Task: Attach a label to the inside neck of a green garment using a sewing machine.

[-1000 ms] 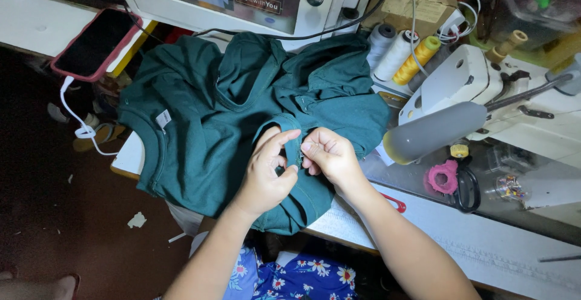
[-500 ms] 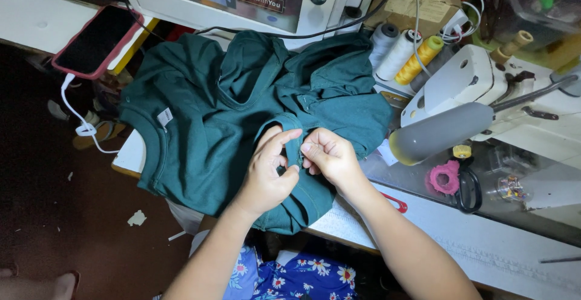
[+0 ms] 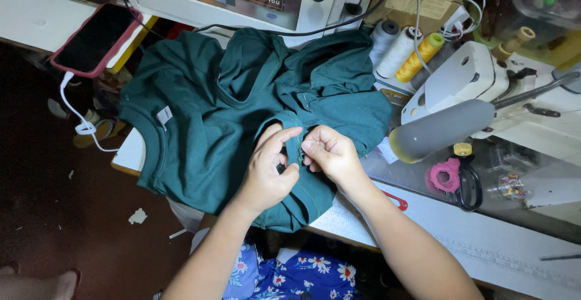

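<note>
We find the dark green garment [image 3: 242, 118] lying crumpled across the near edge of the white work table [image 3: 532, 257], and both hands sit on its lower right part, where a stitched edge of the cloth curls up between them. Compared with a second ago almost nothing has shifted: the cloth lies in the same folds, and the hands have kept their place, only working the same small fold a little tighter. We judge that the fingers are busy with one fine spot on that seam rather than moving the piece along.

The left hand [image 3: 269, 173] has its thumb and forefinger pressed together on the raised edge, the other fingers curled over the cloth beneath. The right hand [image 3: 330, 153] meets it from the other side, fingertips pinched close on the same edge; whether a thread or a tool is between them we cannot tell.

The garment's long axis runs slantwise, from its neckline and small white label [image 3: 164, 115], well off to the far left of the left hand, toward the hem under the wrists; the neck opening points away to the left.

Beyond the right hand stands the white sewing machine [image 3: 466, 82], with thread cones [image 3: 411, 49] behind it and black scissors [image 3: 469, 185] with a pink ring just beside the forearm. Far beyond the left hand lies a phone in a red case [image 3: 94, 37].
</note>
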